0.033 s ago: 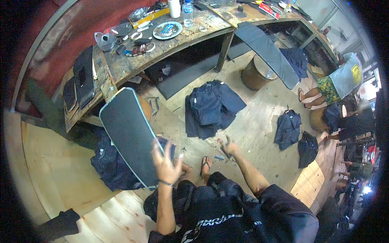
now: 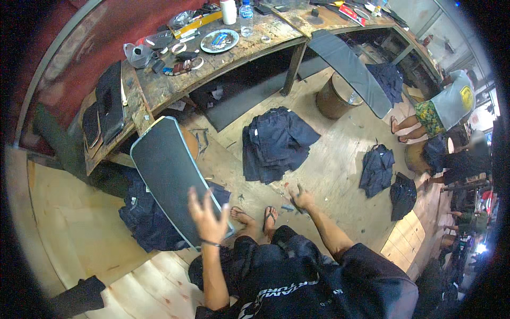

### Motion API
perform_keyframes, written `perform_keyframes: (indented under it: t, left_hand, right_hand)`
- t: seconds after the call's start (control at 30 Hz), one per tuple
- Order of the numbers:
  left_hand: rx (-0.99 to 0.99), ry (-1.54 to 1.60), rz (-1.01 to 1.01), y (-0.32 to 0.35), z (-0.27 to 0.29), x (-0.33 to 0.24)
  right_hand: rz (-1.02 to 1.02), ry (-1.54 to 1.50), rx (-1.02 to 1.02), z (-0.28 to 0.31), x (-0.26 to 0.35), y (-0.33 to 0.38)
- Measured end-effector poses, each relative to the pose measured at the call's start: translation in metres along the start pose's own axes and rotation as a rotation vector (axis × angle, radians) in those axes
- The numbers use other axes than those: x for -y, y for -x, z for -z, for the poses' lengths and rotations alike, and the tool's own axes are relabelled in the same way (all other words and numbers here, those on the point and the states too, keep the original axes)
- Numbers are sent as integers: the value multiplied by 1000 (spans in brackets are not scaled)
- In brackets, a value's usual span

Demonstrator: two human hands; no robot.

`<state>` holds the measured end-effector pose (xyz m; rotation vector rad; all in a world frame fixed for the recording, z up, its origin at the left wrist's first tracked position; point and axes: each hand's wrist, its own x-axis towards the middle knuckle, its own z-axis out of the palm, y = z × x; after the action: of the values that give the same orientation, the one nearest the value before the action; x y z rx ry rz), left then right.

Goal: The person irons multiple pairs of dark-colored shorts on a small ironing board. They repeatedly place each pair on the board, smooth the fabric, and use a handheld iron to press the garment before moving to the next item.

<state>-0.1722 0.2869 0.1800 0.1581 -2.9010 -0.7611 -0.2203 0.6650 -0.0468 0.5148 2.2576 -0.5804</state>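
Observation:
My left hand (image 2: 208,219) is open, its fingers spread over the near end of a long dark board (image 2: 167,167) with a pale edge. I cannot tell whether the fingertips touch it. The board slants down from the workbench toward me, above dark folded clothes (image 2: 143,215). My right hand (image 2: 303,198) is held out in the air with thumb and fingers apart and nothing in it. Beyond it a stack of dark garments (image 2: 279,143) lies on the floor, not touched by either hand.
A worn wooden workbench (image 2: 164,93) curves across the back, carrying a plate (image 2: 219,40), a water bottle (image 2: 246,18) and tape rolls. A second dark board (image 2: 348,69) juts out over a drum (image 2: 336,98). More garments (image 2: 377,167) lie at right, near a person (image 2: 449,98) bending over.
My left hand has shifted slightly left, over the board. My right hand has turned a little, its fingers showing more plainly. The board and garments stay put.

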Motion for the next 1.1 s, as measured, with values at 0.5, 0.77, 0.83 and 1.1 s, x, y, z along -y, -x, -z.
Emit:
perform_keyframes:
  t: [0.5, 0.77, 0.83, 1.1]
  left_hand:
    - [-183, -59, 299, 6, 2, 113]
    - [-236, 9, 339, 6, -1, 111]
    - [-261, -17, 323, 6, -3, 110]
    - [-277, -29, 313, 5, -2, 111]
  right_hand:
    - [-222, -2, -262, 83, -76, 69]
    - [-151, 107, -89, 87, -18, 38]
    - [-94, 179, -100, 94, -6, 29]
    - [38, 182, -326, 116, 11, 28]
